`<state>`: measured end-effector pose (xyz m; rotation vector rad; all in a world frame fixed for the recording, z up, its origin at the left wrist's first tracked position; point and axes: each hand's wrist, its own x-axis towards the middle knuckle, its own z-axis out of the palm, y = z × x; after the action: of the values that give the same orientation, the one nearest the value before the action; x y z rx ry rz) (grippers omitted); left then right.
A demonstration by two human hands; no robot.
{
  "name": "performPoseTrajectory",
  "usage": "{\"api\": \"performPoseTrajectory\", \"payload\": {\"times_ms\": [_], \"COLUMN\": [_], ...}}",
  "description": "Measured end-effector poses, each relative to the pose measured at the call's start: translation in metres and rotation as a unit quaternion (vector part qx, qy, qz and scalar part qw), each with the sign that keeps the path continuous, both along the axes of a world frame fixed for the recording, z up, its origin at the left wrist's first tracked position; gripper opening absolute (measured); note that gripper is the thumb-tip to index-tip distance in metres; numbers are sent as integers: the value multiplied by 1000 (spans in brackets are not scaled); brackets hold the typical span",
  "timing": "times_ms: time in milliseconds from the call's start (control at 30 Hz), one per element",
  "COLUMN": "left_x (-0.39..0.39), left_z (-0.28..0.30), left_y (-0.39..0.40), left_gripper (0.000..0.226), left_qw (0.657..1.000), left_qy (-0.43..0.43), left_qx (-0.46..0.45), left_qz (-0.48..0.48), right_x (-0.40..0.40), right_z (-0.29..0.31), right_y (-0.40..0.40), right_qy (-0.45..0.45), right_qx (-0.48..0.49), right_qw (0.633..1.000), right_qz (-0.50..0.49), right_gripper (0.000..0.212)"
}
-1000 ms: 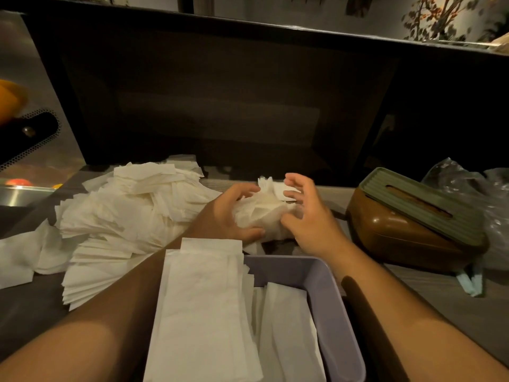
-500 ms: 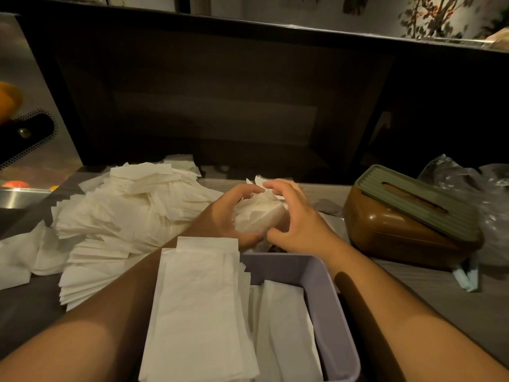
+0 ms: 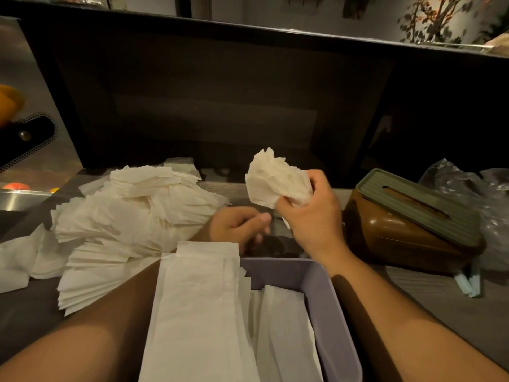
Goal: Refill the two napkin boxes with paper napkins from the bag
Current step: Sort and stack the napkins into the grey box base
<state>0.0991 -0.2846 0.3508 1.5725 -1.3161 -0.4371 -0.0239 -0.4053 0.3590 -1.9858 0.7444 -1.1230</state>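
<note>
Gripping a crumpled wad of white paper napkins (image 3: 276, 179), the person's right hand (image 3: 312, 216) is raised above the grey wood-grain counter (image 3: 429, 293), thumb and curled fingers closed round the lower part of the wad so the frayed edges fan out above the knuckles. From the head camera, the one view there is, the landmark is the open lilac plastic napkin box (image 3: 327, 304) at the near edge of the counter. The wad hangs just beyond the box's far wall. The left hand (image 3: 239, 226) sits low between the wad and that far wall, apart from the wad, its fingers loosely curled with the thumb laid along them, holding nothing.

Inside the lilac box lie flat folded white napkins (image 3: 283, 334), and a taller flat stack of long white napkins (image 3: 203, 312) rests over the box's left side, reaching past its far rim. Left of the box sprawls a big loose heap of white paper napkins (image 3: 132, 210) on the counter. Right of the box, well apart, stands a brown rounded napkin box with a ribbed green slotted lid (image 3: 413, 219), tilted, lid on. Just beyond it, further right, sits a crinkled clear plastic bag (image 3: 479, 194).
</note>
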Motion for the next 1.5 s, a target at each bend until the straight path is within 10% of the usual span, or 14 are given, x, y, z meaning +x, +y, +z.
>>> {"api": "performPoseTrajectory", "payload": {"times_ms": [133,300,433,533,667,833,1200,1500], "left_x": [-2,16,28,32,33,29,26,25], "left_z": [2,11,4,0,-3,1,3,12], "left_y": [-11,-8,-4,-6,-9,-7,-4,-6], "left_gripper": [41,40,58,86,93,40,41,34], "left_qw": [939,898,838,836,853,891,928,875], "left_qy": [340,434,544,548,520,452,367,471], "left_qx": [45,-38,-43,-22,-2,-13,7,62], "left_qz": [-38,-58,-14,21,46,-46,-61,90], "right_x": [5,15,9,13,11,8,4,3], "right_z": [-7,-12,-6,-4,-1,0,5,3], "right_y": [10,9,8,6,5,-1,2,-4], "right_qy": [95,165,7,-31,-32,-73,-84,-145], "right_qx": [-100,-126,5,166,409,396,408,400], "right_qw": [988,947,970,979,892,901,892,900], "right_qz": [66,244,243,111,189,161,178,92], "right_gripper": [59,67,36,25,51,20,25,24]}}
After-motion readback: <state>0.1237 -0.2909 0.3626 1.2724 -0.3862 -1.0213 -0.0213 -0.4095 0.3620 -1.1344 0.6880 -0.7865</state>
